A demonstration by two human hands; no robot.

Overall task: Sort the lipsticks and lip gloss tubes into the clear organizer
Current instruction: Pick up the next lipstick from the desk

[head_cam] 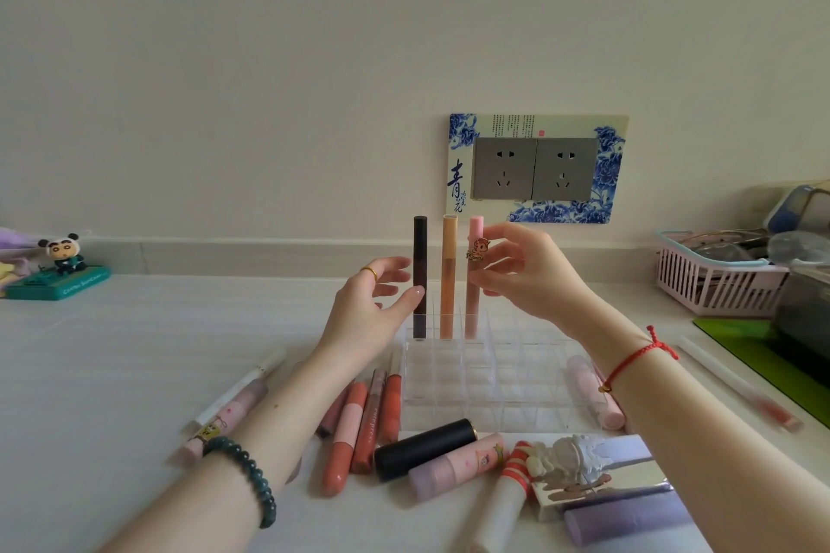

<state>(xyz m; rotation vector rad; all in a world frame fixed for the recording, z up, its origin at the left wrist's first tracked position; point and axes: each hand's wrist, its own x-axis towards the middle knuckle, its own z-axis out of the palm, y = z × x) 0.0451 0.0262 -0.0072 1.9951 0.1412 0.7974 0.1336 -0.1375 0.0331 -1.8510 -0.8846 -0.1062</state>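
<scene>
The right hand (525,274) pinches the pink tube (472,310), which stands upright in the back row of the clear organizer (489,377) beside an orange tube (448,274) and a dark tube (420,265). The left hand (368,305) hovers with relaxed fingers just beside the dark tube. Loose glosses (359,422) and a black lipstick (424,447) lie near the organizer's front-left corner, and a pink basket (714,283) sits far right.

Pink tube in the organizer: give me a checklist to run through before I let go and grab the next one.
1. Pink tube seated in a back-row cell of the clear organizer: ok.
2. Pink tube upright, in line with the orange tube: ok.
3. Right hand off the pink tube: not ok, it pinches it by the unicorn charm.
4. Left hand free: ok, open, holding nothing.
5. Left hand clear of the dark tube: cannot tell.
6. Front rows of the organizer free: ok.
</scene>
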